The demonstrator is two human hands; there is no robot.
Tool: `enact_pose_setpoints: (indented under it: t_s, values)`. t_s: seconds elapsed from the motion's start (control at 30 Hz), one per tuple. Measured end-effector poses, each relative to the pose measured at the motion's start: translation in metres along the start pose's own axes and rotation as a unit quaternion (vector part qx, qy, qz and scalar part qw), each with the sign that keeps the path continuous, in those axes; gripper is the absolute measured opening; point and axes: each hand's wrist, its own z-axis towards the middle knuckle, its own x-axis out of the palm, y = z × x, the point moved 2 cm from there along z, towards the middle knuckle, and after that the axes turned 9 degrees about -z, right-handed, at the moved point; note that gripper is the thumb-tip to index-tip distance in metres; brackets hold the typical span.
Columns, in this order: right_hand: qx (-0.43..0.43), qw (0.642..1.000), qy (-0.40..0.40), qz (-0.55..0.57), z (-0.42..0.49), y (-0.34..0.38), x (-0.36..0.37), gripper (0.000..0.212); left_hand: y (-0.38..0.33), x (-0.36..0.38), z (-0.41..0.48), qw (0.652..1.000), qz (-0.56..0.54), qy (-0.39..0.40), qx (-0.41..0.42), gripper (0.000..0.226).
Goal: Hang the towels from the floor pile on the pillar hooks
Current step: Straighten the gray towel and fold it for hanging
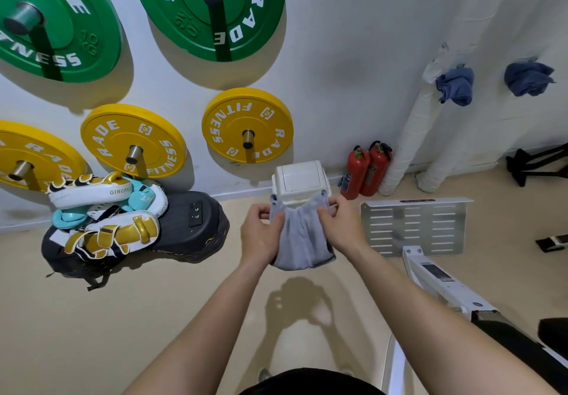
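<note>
Three towels: a grey one (pixel 302 234) in two hands, two blue ones (pixel 455 85) at two o'clock. Two green plates (pixel 184 22), three yellow plates (pixel 247 127), two fire extinguishers (pixel 365 170).

Single head-worn wide-angle view, no second view to overlap with, looking forward and steeply down past the wearer's forearms to the floor (pixel 92 317), with strong fisheye bending at the edges. Faces the white wall (pixel 338 56) carrying the weight plates (pixel 247 125), which fills the upper frame. The left hand (pixel 261 234) and right hand (pixel 341 225) sit close, near frame centre; the wall is farther off.
</note>
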Motion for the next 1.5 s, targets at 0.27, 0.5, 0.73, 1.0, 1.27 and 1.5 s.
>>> enact_pose_setpoints:
  t_s: [0.27, 0.5, 0.73, 1.0, 1.27, 1.5]
  values:
    - [0.019, 0.998, 0.038, 0.054, -0.007, 0.002, 0.009, 0.013, -0.012, 0.037, -0.017, 0.999, -0.013, 0.037, 0.018, 0.020]
    - [0.038, 0.990, 0.084, 0.110, 0.004, -0.010, -0.013, 0.018, -0.019, 0.054, -0.018, 0.996, 0.002, 0.088, 0.024, 0.013]
    - [0.034, 0.985, 0.131, 0.107, 0.019, -0.021, -0.055, 0.042, -0.043, 0.087, -0.025, 0.977, -0.106, 0.180, -0.037, 0.046]
    - [-0.022, 0.981, 0.185, 0.047, 0.063, -0.043, -0.132, 0.040, -0.071, 0.124, -0.010, 0.971, -0.088, 0.222, -0.002, 0.031]
    - [-0.104, 0.959, 0.262, 0.012, 0.118, -0.019, -0.216, 0.027, -0.101, 0.175, 0.043, 0.947, 0.002, 0.320, 0.027, 0.041]
    - [-0.060, 0.978, 0.199, 0.002, 0.204, -0.019, -0.241, 0.027, -0.159, 0.235, 0.119, 0.960, -0.059, 0.270, 0.055, 0.041]
